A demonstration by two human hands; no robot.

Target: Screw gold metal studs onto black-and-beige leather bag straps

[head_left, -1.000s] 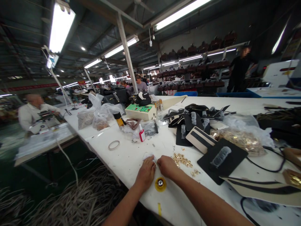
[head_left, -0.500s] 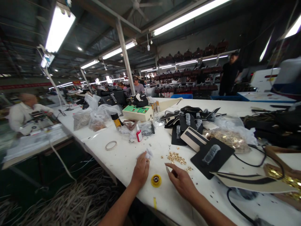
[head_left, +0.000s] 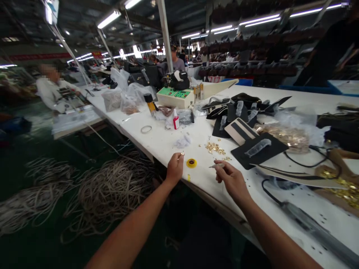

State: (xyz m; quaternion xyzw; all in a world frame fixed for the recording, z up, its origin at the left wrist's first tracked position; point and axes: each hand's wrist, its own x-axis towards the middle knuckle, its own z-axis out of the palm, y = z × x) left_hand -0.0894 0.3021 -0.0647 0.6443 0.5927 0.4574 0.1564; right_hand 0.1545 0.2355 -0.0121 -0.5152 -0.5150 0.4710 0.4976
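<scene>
My left hand (head_left: 175,166) is closed near the table edge, pinching a small gold metal piece (head_left: 182,153) at its fingertips. My right hand (head_left: 230,179) is closed around a thin pointed tool (head_left: 215,166) with a pale handle, its dark tip aimed left; the exact kind is unclear. Between the hands a round yellow dish (head_left: 192,163) with a dark centre lies on the white table (head_left: 157,147). Beyond it are a pile of small gold fittings (head_left: 215,148) and a crumpled white tissue (head_left: 183,141).
Black and beige panels (head_left: 259,150) lie right of the gold pile, near a bag of gold parts (head_left: 288,136). Farther back stand a red-and-white bottle (head_left: 175,120) and a green-topped machine (head_left: 175,98). A grey corded tool (head_left: 311,224) lies at right. A person (head_left: 54,89) sits at left.
My left hand has left the white tissue, drawn back toward the table edge, and now shows a gold piece in its fingers. The right hand's tool now points left; the view has tilted down.
</scene>
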